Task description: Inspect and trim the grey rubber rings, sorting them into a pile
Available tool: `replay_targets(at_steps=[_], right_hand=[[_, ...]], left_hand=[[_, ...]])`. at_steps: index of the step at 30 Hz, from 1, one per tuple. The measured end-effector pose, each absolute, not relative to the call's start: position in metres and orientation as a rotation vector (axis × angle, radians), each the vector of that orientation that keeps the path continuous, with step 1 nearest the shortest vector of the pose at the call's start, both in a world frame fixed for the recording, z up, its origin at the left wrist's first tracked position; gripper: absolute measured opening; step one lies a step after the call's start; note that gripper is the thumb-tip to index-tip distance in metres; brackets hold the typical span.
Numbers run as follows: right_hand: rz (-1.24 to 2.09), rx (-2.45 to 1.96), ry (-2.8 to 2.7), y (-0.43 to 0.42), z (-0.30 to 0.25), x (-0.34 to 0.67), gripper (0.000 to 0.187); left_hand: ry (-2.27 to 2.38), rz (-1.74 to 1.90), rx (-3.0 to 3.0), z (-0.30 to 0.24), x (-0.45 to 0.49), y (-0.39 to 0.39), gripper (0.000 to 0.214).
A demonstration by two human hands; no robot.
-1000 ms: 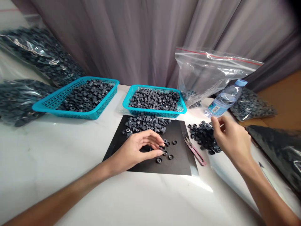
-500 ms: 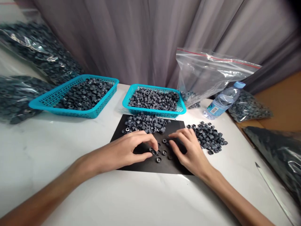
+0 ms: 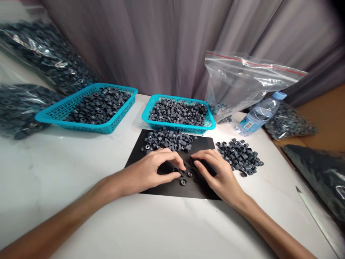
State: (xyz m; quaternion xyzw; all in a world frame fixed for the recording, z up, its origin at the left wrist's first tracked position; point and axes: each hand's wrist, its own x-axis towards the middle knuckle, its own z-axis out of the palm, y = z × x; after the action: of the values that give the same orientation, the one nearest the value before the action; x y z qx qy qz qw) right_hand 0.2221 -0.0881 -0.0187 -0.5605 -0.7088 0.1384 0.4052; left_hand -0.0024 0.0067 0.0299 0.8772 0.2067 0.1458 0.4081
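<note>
Both hands rest on a black mat [image 3: 140,154] on a white table. My left hand [image 3: 152,171] has its thumb and forefinger pinched on a small dark ring [image 3: 182,173] near the mat's middle. My right hand [image 3: 215,172] lies just to the right, fingers curled down over several loose rings [image 3: 183,182]; whether it holds one I cannot make out. A heap of grey rings [image 3: 168,140] lies at the mat's far edge. Another heap [image 3: 241,156] sits on the table to the right of my right hand.
Two turquoise baskets [image 3: 67,108] [image 3: 147,115] full of rings stand behind the mat. A clear zip bag [image 3: 242,82] and a water bottle [image 3: 256,115] stand at the back right. Bags of rings [image 3: 40,54] lie at the far left and right. A blade [image 3: 315,219] lies near the right edge.
My right hand came from the right-hand heap over to the mat and now covers the loose rings and the snips. My left hand stayed, fingers closing on a ring.
</note>
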Motion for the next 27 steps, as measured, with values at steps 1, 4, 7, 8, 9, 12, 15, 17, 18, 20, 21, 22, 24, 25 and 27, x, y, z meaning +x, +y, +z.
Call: replay_targets(at_steps=[1, 4, 7, 8, 9, 12, 15, 17, 18, 20, 21, 22, 24, 25, 27], right_hand=[[0.395, -1.409, -1.743, -0.089, -0.018, 0.223, 0.017], [0.537, -1.383, -1.655, -0.090, -0.015, 0.227, 0.015], [0.609, -1.351, -1.603, -0.090, -0.014, 0.230, 0.014], [0.621, -1.339, -1.593, -0.091, -0.014, 0.230, 0.013], [0.634, -1.326, -1.591, -0.091, -0.014, 0.229, 0.013], [0.667, -1.296, -1.594, -0.092, -0.013, 0.227, 0.015], [0.693, -1.280, -1.583, -0.093, -0.011, 0.225, 0.016], [0.718, -1.278, -1.569, -0.094, -0.011, 0.224, 0.016], [0.734, -1.276, -1.562, -0.094, -0.011, 0.223, 0.017], [0.766, -1.271, -1.546, -0.095, -0.012, 0.222, 0.018], [0.779, -1.270, -1.542, -0.095, -0.012, 0.221, 0.018], [0.788, -1.270, -1.543, -0.095, -0.013, 0.220, 0.018], [0.777, -1.274, -1.572, -0.095, -0.014, 0.218, 0.017], [0.757, -1.273, -1.618, -0.095, -0.015, 0.218, 0.017], [0.675, -1.266, -1.769, -0.095, -0.014, 0.219, 0.020]], left_hand=[[0.503, 0.363, 2.207, 0.026, 0.000, 0.004, 0.015], [0.462, 0.323, 2.219, 0.017, 0.004, -0.005, 0.019], [0.465, 0.346, 2.229, 0.015, 0.007, -0.010, 0.024], [0.464, 0.371, 2.230, 0.015, 0.008, -0.010, 0.025], [0.463, 0.394, 2.233, 0.015, 0.008, -0.010, 0.025], [0.487, 0.418, 2.259, 0.014, 0.007, -0.009, 0.030], [0.555, 0.372, 2.295, 0.006, 0.006, -0.011, 0.070], [0.589, 0.322, 2.306, 0.000, 0.006, -0.014, 0.083], [0.609, 0.291, 2.301, -0.002, 0.007, -0.016, 0.082], [0.663, 0.231, 2.272, -0.004, 0.008, -0.018, 0.076], [0.689, 0.209, 2.252, -0.004, 0.008, -0.019, 0.075], [0.707, 0.195, 2.234, -0.004, 0.009, -0.020, 0.075], [0.711, 0.184, 2.211, -0.002, 0.009, -0.020, 0.079], [0.703, 0.181, 2.206, -0.002, 0.008, -0.020, 0.081], [0.687, 0.176, 2.207, -0.002, 0.008, -0.020, 0.088]])
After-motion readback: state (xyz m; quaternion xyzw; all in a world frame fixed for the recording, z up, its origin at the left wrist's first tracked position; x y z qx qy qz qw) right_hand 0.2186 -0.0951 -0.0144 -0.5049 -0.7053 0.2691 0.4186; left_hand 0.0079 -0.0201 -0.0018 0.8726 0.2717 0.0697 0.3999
